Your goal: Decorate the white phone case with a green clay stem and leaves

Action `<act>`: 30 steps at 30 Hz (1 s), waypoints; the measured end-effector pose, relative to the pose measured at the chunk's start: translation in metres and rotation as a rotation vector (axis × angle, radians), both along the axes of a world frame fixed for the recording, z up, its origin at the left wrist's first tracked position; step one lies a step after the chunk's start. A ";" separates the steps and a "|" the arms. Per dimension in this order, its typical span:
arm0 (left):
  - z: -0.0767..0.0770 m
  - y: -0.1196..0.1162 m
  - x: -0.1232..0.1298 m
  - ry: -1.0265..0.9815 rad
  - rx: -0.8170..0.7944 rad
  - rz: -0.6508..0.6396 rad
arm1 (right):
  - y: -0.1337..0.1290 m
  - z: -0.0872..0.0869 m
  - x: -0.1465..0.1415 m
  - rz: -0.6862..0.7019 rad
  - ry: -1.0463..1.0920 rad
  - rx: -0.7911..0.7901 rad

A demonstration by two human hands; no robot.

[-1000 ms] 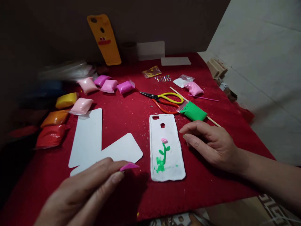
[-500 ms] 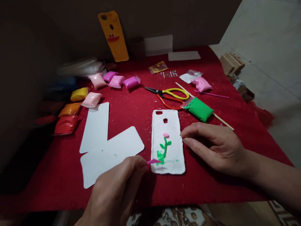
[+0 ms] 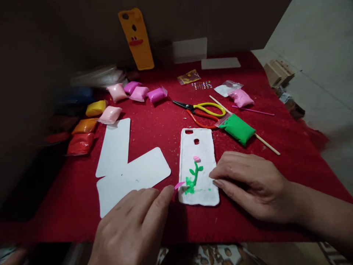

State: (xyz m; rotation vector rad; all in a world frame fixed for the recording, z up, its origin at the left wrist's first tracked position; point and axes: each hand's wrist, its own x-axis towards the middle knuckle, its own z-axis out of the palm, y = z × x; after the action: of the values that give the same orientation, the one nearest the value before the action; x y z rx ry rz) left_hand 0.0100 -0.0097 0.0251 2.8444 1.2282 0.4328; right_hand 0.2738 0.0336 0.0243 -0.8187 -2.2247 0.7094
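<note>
A white clay-covered phone case point(image 3: 205, 147) lies on the red cloth. It bears a green clay stem with leaves, a pink flower point(image 3: 196, 159) and a rough green patch point(image 3: 190, 185) near the bottom. My left hand point(image 3: 135, 217) is closed on a pink clay modelling tool point(image 3: 180, 185); only its flat tip shows, over the case's lower left edge beside the patch. At the case's right edge, my right hand point(image 3: 250, 184) grips with thumb and forefinger pressed together, the other fingers curled.
White cards point(image 3: 132, 184) lie left of the case. Behind are scissors point(image 3: 204, 110), a green clay packet point(image 3: 238, 129) over a wooden stick point(image 3: 267, 144), and several other clay packets point(image 3: 139, 94). A yellow phone case point(image 3: 137, 40) leans against the dark back wall.
The tool's tip has drawn back left and slightly up from the green patch, and my left hand has turned knuckles-up. My right hand has slid lower along the case's edge.
</note>
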 end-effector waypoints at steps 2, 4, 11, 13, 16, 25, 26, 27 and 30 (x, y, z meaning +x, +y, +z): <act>0.005 0.000 0.004 0.065 0.091 -0.049 | 0.000 -0.002 0.000 0.010 -0.015 0.001; 0.010 0.002 0.010 0.131 0.139 -0.049 | -0.001 -0.005 0.001 0.015 -0.029 0.009; 0.020 0.009 0.027 0.204 0.082 -0.077 | 0.000 -0.006 0.003 0.020 -0.051 -0.061; 0.021 0.011 0.028 0.218 0.082 -0.079 | 0.000 -0.005 0.004 0.034 -0.072 -0.102; 0.022 0.012 0.029 0.247 0.084 -0.089 | 0.001 -0.003 0.006 0.061 -0.107 -0.139; 0.025 0.012 0.033 0.311 0.144 -0.127 | 0.001 -0.005 0.008 0.092 -0.150 -0.161; 0.025 0.012 0.033 0.305 0.155 -0.132 | 0.002 -0.004 0.008 0.094 -0.157 -0.164; 0.024 0.012 0.033 0.300 0.166 -0.138 | 0.003 -0.004 0.009 0.099 -0.163 -0.169; 0.024 0.011 0.033 0.293 0.181 -0.156 | 0.004 -0.002 0.011 0.112 -0.197 -0.188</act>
State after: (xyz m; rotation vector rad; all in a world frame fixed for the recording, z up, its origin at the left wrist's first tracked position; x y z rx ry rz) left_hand 0.0427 0.0014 0.0488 3.2210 1.0350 0.1307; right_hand 0.2843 0.0373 0.0228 -0.8935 -2.4220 0.9387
